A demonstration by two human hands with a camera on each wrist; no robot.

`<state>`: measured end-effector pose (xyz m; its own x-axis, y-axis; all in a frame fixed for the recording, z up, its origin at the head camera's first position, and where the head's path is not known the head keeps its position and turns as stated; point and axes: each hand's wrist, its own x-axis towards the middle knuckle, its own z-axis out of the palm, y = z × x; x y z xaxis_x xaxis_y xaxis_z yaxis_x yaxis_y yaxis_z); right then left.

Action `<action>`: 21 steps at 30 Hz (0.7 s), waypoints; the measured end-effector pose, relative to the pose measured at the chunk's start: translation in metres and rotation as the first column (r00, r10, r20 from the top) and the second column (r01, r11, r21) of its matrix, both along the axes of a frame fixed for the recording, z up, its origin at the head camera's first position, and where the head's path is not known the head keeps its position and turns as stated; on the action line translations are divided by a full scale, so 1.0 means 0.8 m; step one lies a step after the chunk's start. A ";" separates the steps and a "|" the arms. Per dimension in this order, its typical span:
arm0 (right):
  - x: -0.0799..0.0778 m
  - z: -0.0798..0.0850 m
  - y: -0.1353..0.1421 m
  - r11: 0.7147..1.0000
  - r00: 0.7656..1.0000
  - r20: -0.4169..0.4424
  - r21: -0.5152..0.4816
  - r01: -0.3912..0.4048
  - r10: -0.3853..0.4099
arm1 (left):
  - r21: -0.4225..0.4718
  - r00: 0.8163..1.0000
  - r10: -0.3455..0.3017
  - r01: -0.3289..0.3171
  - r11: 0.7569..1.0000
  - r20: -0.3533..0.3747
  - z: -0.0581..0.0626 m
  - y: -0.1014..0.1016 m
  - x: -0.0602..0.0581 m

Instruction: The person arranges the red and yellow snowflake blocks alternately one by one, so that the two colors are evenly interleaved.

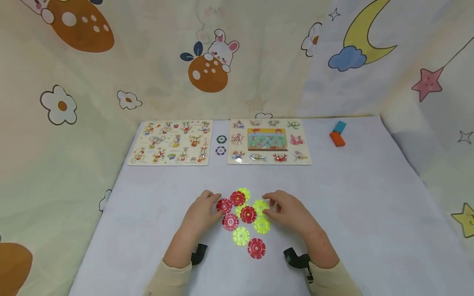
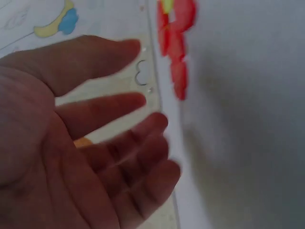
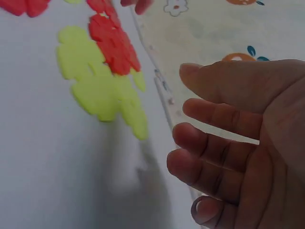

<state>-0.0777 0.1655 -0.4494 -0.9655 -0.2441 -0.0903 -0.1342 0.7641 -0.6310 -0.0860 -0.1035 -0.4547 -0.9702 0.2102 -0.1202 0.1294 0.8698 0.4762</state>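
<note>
We see L hand [image 1: 201, 209] & R hand [image 1: 290, 209] loosely spread, pinching nothing, flanking red discs [image 1: 248, 214] & yellow discs [image 1: 241, 237] approx. midway across table [image 1: 370, 205], well in from far edge. We'd prob. lift top discs first, by rim, so overlapped ones don't slide.

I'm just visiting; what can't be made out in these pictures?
- Head view: part of a yellow disc, hidden by the red disc over it.
- Head view: tiny markings on the left board, too small.
- Left wrist view: the red cluster, blurred and cut by the top edge.
- Right wrist view: the corner's red shape, cut by the top edge.
</note>
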 end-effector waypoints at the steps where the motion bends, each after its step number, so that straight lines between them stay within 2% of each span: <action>1: -0.001 -0.006 -0.003 1.000 1.000 0.024 -0.002 -0.003 0.003 | -0.026 1.000 -0.006 0.006 1.000 -0.012 -0.006 0.002 0.000; 3: -0.004 -0.017 -0.008 1.000 0.999 0.047 0.004 0.001 -0.001 | -0.053 0.999 -0.015 0.014 0.998 -0.030 -0.014 0.005 -0.002; 7: -0.008 -0.029 -0.012 0.999 0.998 0.046 0.037 0.036 -0.037 | -0.033 1.000 -0.012 0.011 0.999 -0.017 -0.022 0.008 -0.004; 16: -0.012 -0.034 -0.014 0.994 0.994 0.060 0.063 0.090 -0.094 | 0.058 0.998 0.005 -0.008 0.998 0.056 -0.028 0.007 -0.011; 21: -0.013 -0.036 -0.015 0.992 0.988 0.095 0.037 0.121 -0.124 | 0.078 0.999 -0.002 -0.002 0.997 0.054 -0.027 0.012 -0.009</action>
<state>-0.0882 0.1534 -0.4781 -0.9743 -0.1204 -0.1904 0.0220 0.7902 -0.6124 -0.0933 -0.0941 -0.4766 -0.9628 0.2207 -0.1561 0.1011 0.8295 0.5493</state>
